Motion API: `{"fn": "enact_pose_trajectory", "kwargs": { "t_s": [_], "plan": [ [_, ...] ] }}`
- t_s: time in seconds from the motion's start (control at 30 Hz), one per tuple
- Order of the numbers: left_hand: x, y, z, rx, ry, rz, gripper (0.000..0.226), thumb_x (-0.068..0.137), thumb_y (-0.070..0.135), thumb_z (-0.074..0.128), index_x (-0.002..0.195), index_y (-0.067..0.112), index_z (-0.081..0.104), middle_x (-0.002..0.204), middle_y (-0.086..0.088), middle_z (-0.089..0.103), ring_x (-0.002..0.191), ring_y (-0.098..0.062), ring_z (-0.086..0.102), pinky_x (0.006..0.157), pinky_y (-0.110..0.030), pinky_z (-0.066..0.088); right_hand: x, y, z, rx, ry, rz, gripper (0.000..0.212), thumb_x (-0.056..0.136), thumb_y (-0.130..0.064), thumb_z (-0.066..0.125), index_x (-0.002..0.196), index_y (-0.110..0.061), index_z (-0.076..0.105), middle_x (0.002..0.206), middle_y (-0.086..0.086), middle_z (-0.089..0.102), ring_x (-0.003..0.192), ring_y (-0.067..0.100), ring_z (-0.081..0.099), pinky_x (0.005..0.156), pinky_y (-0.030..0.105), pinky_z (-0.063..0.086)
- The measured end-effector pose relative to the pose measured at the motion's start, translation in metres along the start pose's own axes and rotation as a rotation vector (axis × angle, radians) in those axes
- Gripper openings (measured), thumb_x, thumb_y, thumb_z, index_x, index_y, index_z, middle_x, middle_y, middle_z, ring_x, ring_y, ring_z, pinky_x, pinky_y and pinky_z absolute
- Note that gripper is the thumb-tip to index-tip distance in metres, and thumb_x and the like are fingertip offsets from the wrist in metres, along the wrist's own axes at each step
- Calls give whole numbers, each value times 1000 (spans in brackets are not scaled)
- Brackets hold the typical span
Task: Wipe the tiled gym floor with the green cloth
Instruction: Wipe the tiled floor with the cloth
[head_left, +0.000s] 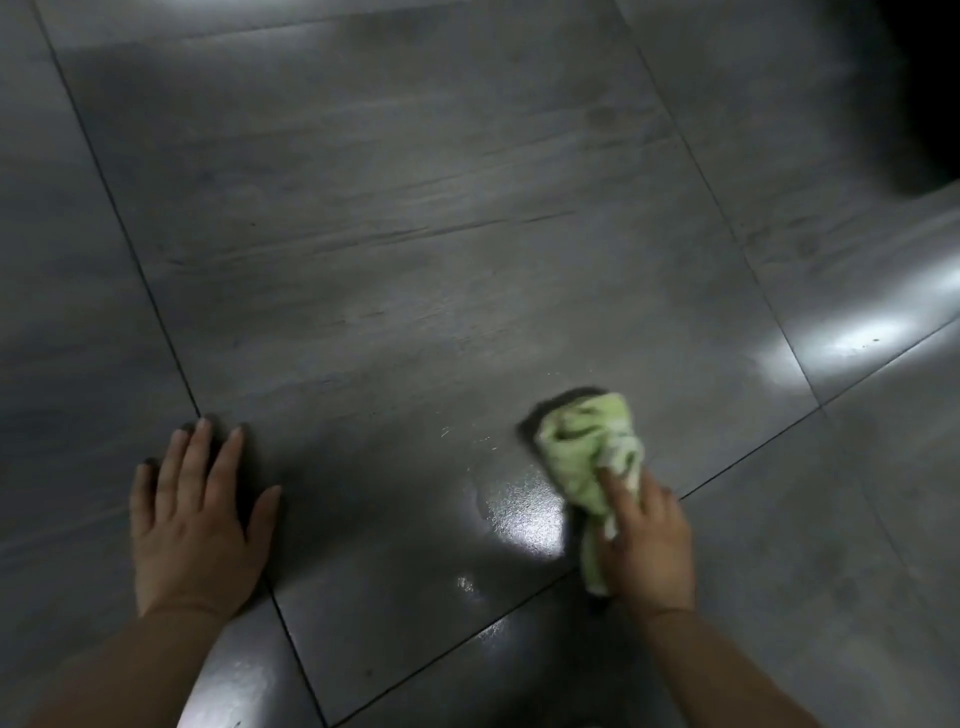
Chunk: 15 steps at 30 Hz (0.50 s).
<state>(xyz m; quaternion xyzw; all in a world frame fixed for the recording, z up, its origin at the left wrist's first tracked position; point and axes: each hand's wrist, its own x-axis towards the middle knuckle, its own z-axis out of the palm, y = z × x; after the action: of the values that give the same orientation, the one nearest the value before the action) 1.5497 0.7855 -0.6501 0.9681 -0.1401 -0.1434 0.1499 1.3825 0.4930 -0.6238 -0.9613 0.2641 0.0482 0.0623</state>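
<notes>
Tiles fill the view, big dark grey slabs of gym floor (395, 218) split by thin dark grout lines (156, 312), and I'm down low over them on both arms. My left hand (195, 512) is flat on the floor, palm down, fingers spread wide and gripping nothing, just planted there. Its fingertips reach up to the corner where two grout lines meet, and the heel of the palm sits across the line that runs down toward me.

Over on the other side, my right hand (647, 540) is closed around the green cloth (589, 452). The cloth is bunched into a crumpled wad, pale green with whitish patches, and most of it pokes out ahead of my fingers and presses onto the tile. A tail of it hangs out below my palm, near the wrist. My forefinger lies along the top of the bundle, the rest of the fingers curl around it. The cloth is a little blurred.

Just left of the cloth there's a wet patch (519, 512), shiny, throwing back a bright glare. More glare shows far right (852, 338) on a neighbouring tile. Top right corner, a dark shape (930, 93), too blurred to make out.
</notes>
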Motion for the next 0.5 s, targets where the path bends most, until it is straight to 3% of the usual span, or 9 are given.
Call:
{"fn": "enact_pose_trajectory", "kwargs": {
  "t_s": [0.1, 0.13, 0.17, 0.23, 0.27, 0.33, 0.43, 0.5],
  "plan": [
    [1, -3, 5, 17, 61, 30, 77, 90, 58, 8, 125, 0, 45, 132, -30, 46, 126, -34, 31, 112, -18, -11, 22, 16, -9, 141, 107, 584, 59, 74, -17, 42, 132, -10, 47, 125, 33, 48, 104, 48, 47, 86, 48, 44],
    [1, -4, 7, 23, 76, 34, 77, 91, 57, 8, 124, 0, 46, 132, -30, 46, 126, -34, 31, 112, -19, -11, 22, -1, 0, 164, 129, 687, 58, 76, -17, 40, 133, -12, 46, 129, 31, 46, 105, 47, 47, 86, 49, 43],
    [1, -5, 8, 26, 87, 34, 76, 91, 56, 8, 124, 0, 46, 133, -30, 46, 126, -34, 31, 113, -19, -10, 18, -26, 10, 141, 165, 665, 58, 72, -18, 40, 130, -15, 47, 125, 31, 51, 97, 45, 53, 78, 48, 47],
    [2, -6, 9, 30, 106, 35, 74, 92, 54, 8, 122, 0, 47, 133, -30, 46, 126, -33, 30, 113, -19, -10, -2, -92, 23, 125, 119, 382, 55, 62, -23, 38, 115, -17, 49, 106, 27, 63, 68, 37, 60, 56, 38, 50],
    [2, -5, 9, 32, 112, 35, 73, 92, 53, 8, 122, 0, 47, 132, -30, 46, 126, -33, 29, 113, -19, -9, -16, -121, 28, 106, 67, 226, 53, 60, -26, 38, 111, -17, 49, 103, 23, 65, 63, 33, 58, 54, 34, 48],
    [2, -6, 10, 31, 117, 38, 68, 93, 51, 12, 122, 0, 47, 132, -30, 46, 125, -32, 28, 113, -18, -9, -30, -144, 32, 110, 47, -19, 50, 59, -31, 40, 106, -20, 49, 106, 12, 54, 72, 28, 48, 60, 34, 41],
    [2, -7, 10, 36, 150, 55, 64, 94, 48, 16, 122, 0, 47, 130, -31, 47, 125, -31, 28, 113, -18, -8, 4, -83, 29, 17, 76, -213, 51, 58, -31, 39, 107, -21, 48, 103, 9, 42, 75, 24, 41, 52, 26, 46],
    [3, -8, 11, 32, 162, 63, 68, 94, 51, 10, 121, 0, 47, 130, -31, 48, 125, -31, 27, 113, -19, -8, 36, -20, 19, -63, 166, -106, 51, 64, -22, 43, 115, -15, 49, 102, 20, 48, 73, 35, 54, 53, 32, 51]
  ]
}}
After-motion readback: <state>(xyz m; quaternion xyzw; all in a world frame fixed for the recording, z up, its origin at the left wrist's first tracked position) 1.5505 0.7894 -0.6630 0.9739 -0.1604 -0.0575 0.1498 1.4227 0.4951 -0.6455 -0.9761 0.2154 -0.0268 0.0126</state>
